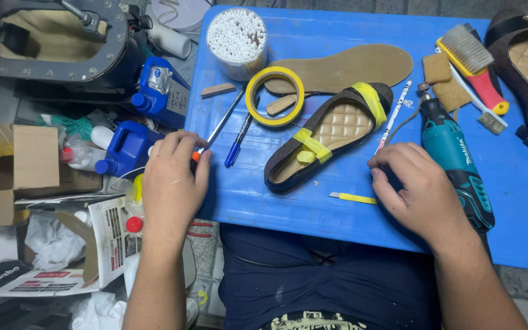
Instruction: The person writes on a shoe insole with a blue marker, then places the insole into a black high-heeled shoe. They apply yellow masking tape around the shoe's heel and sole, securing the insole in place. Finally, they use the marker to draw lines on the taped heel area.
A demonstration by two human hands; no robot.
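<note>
Left hand [172, 177], lower left, fingers pinching an orange-tipped tool [215, 131]. Right hand [420, 186] curled w/ fingertips pressed together beside the taped shoe [328, 134]. Risk: loose yellow tape strip [352, 198] near table edge [288, 223] could get brushed off.

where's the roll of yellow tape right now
The yellow tape roll lies flat on the blue table, upper middle of the head view, between the cotton swab tub and the taped shoe.

Cotton-swab tub [237, 36], yellow tape roll [274, 96], brushes [473, 58], blue jugs [131, 146]

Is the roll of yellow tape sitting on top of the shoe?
No, the yellow tape roll lies flat on the blue table, just beside the taped shoe, not on it.
</note>
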